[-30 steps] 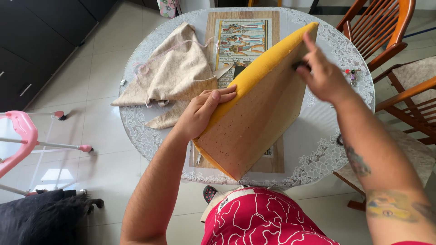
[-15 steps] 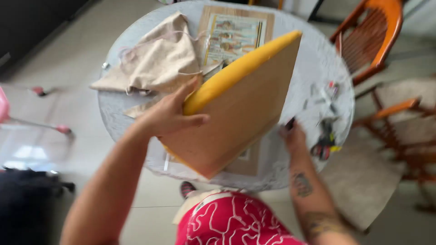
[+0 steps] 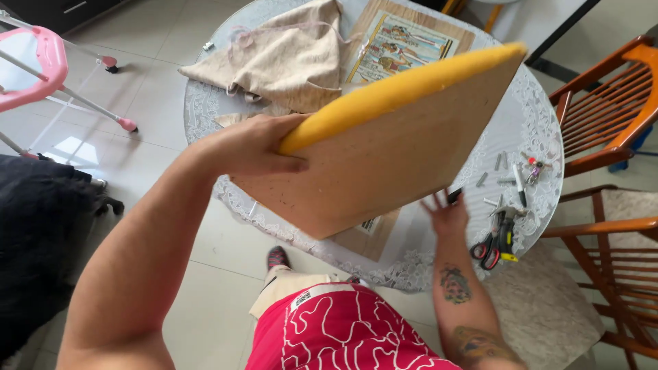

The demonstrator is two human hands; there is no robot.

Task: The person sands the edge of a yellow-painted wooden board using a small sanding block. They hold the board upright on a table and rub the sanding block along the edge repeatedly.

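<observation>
The left hand [image 3: 257,147] grips the seat cushion [image 3: 384,147] at its yellow padded edge and holds it tilted above the round bench [image 3: 541,147], wooden underside toward the person. Its long axis runs up and to the right — away from that hand. The right hand [image 3: 449,216] is lower, fingers spread wide, with a small dark object at its fingertips; scissors [image 3: 490,243] lie just to its right.

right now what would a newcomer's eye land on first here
The big seat board with yellow foam padding, held tilted above the round glass table by the left hand. Next, the right hand down by the table's near edge, near the red-handled scissors, and the beige fabric heaped at the far side.
</observation>
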